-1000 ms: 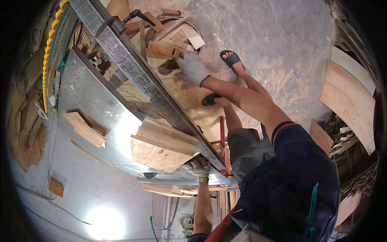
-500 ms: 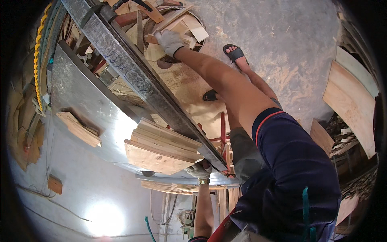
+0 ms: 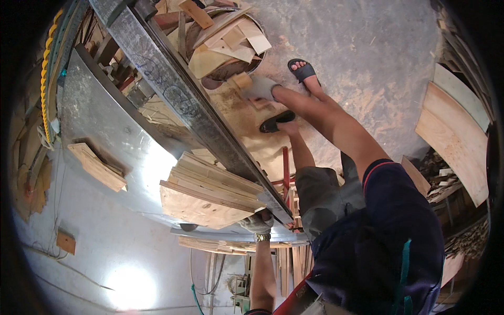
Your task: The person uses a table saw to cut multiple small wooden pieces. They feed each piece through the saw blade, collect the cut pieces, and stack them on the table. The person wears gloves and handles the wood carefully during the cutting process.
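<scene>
My right hand [image 3: 261, 88], in a pale work glove and smeared by motion, is below the round bin [image 3: 261, 62] of wood offcuts. A small piece of wood [image 3: 241, 81] is at its fingertips and appears gripped. My left hand [image 3: 256, 223], gloved and with a watch at the wrist, touches the near right end of a stack of wooden boards [image 3: 207, 197] on the metal machine table [image 3: 105, 123]. Its fingers are mostly hidden against the boards.
A long steel rail [image 3: 173, 92] runs diagonally across the table beside the stack. A smaller bundle of wood strips [image 3: 98, 167] lies further left. Large panels [image 3: 454, 136] lean at the right. My sandalled feet [image 3: 302, 71] stand on the dusty floor.
My right hand has drawn back from the bin toward me, with a small piece of wood at its fingertips. My left hand stays at the board stack.
</scene>
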The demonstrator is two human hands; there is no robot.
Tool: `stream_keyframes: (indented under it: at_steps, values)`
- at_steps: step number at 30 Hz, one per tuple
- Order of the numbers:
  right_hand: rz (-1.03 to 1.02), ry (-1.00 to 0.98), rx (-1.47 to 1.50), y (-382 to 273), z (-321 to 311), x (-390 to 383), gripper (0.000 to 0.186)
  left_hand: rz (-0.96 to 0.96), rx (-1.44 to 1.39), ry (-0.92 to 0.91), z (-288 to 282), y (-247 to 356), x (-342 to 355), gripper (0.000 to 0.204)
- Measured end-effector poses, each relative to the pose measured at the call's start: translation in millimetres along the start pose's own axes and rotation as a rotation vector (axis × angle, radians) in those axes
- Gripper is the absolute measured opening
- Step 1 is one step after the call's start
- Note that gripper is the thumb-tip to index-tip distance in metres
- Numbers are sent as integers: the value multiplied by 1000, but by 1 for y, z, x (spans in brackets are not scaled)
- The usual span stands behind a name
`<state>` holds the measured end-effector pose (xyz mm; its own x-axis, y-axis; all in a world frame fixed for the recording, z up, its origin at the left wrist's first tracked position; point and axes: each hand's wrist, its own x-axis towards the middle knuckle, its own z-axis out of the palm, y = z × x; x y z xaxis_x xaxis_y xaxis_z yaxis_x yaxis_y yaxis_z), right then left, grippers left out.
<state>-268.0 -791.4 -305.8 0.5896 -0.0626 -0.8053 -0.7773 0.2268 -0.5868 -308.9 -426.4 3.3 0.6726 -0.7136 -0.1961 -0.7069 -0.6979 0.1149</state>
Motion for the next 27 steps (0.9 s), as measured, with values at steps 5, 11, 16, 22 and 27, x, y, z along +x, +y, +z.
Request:
stream_keyframes:
  at_steps: [5, 11, 16, 22, 27]
  values:
    - [8, 466, -110, -48, 1, -6, 37, -17, 52, -11, 7, -25, -25, 65]
    - [-371, 602, -582, -96, 29, 28, 28, -33, 6, 87, -5, 15, -12, 59]
    - [-673, 761, -951, -67, 23, 115, 22, 8, -66, 38, -8, 24, 33, 57]
    - [-526, 633, -461, -95, -98, 102, 23, -139, 51, -122, 0, -33, -41, 53]
    - [-428, 523, -656, -89, -64, 80, 23, -22, 3, 28, 4, -5, -10, 66]
